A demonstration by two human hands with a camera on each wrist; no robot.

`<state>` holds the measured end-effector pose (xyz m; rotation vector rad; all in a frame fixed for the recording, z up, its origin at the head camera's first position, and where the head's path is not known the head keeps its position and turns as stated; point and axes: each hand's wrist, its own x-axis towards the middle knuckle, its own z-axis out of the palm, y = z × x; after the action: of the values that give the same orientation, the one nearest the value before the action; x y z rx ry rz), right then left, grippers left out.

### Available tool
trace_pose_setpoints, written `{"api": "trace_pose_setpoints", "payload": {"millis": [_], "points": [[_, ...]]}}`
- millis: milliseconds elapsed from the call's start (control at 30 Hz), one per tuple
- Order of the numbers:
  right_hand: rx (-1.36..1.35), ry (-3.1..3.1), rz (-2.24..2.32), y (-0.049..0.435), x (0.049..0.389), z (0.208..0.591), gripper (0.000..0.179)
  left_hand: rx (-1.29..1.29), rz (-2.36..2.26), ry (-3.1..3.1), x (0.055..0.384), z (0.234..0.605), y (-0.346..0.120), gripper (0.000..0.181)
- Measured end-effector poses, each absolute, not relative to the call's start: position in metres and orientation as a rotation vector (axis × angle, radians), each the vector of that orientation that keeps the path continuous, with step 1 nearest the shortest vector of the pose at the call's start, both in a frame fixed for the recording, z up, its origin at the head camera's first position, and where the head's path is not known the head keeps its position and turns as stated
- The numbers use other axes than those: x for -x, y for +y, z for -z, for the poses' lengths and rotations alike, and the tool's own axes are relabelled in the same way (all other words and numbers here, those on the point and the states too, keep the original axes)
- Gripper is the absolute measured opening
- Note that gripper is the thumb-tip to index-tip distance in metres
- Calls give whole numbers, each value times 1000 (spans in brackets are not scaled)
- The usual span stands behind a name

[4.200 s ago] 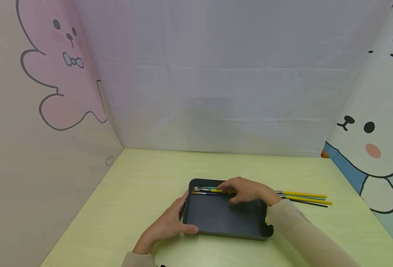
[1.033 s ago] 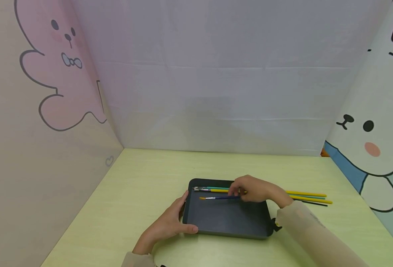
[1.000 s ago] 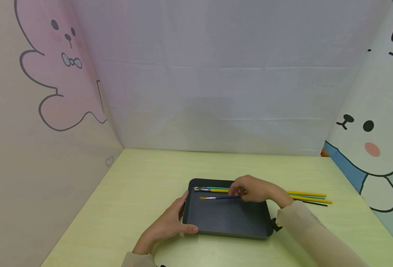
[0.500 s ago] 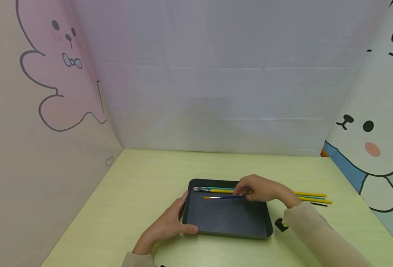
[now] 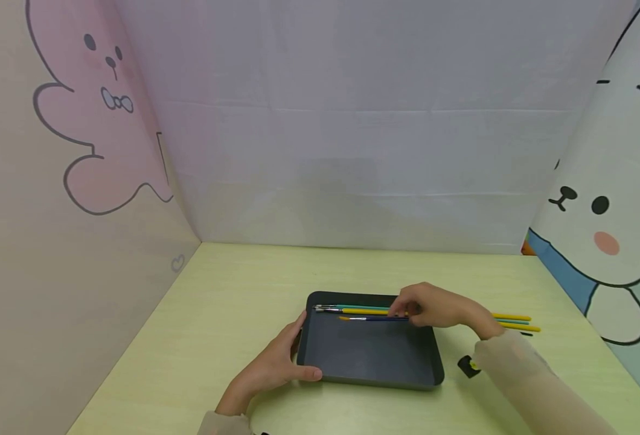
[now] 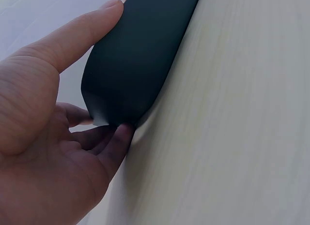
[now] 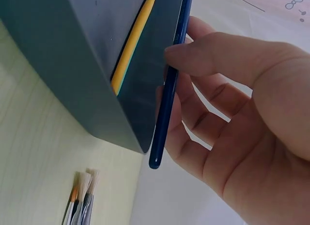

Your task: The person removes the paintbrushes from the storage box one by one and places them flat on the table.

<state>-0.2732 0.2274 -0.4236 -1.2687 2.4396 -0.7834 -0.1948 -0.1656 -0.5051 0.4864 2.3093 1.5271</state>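
Observation:
My left hand [image 5: 273, 362] holds the left side of a dark grey tray [image 5: 371, 382]. In the left wrist view its thumb lies along the tray wall [image 6: 131, 55], with fingertips at the lower corner. My right hand [image 5: 436, 305] pinches a dark blue paintbrush [image 5: 382, 318] between thumb and fingers over the tray's back right. The brush's orange-brown bristles point left; the right wrist view shows its rounded handle end [image 7: 157, 155] past the tray corner. Behind it in the tray lie a yellow paintbrush [image 5: 355, 312] and a teal one [image 5: 347, 306], partly hidden by the hand.
Several more paintbrushes [image 5: 515, 326] lie on the pale yellow table [image 5: 233, 302] right of the tray, partly behind the right forearm. Their bristles [image 7: 82, 184] show in the right wrist view. A black strap piece [image 5: 468, 367] sits by the right sleeve. Printed cloth walls enclose the table.
The right hand reached over the brushes in the tray, took the dark blue paintbrush, and has moved it rightward, lately also slightly back. The left hand has stayed on the tray.

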Motion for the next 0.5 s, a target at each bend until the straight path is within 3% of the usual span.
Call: {"api": "trace_pose_setpoints", "payload": {"millis": [500], "points": [[1152, 2492, 798, 253, 264, 415, 40, -472, -1515, 2320, 195, 505, -166, 132]]}}
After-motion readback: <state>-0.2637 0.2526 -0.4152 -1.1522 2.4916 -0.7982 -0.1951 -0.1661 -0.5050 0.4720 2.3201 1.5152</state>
